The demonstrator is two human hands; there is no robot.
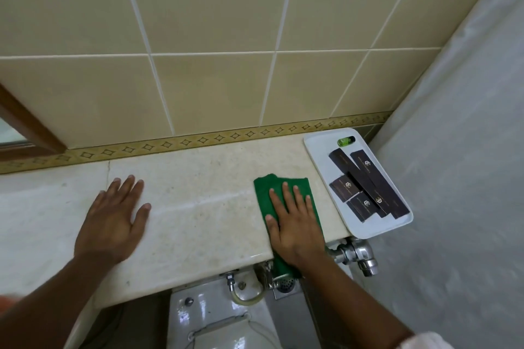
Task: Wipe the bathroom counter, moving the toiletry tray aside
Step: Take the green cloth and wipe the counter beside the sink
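A beige marble counter [204, 193] runs along the tiled wall. My right hand [295, 224] lies flat, fingers spread, pressing a green cloth [265, 188] onto the counter near its front edge; part of the cloth hangs over the edge. My left hand [113, 221] rests flat and empty on the counter to the left. A white toiletry tray [320, 156] sits at the counter's far right end, just right of the cloth. It carries several dark boxes [365, 187] and a small green bottle [346, 141].
A white shower curtain [459, 150] hangs right of the tray. Below the counter edge are chrome valves [354, 255], a hose and a white toilet [215, 323]. A wood-framed mirror [25, 127] meets the counter at far left.
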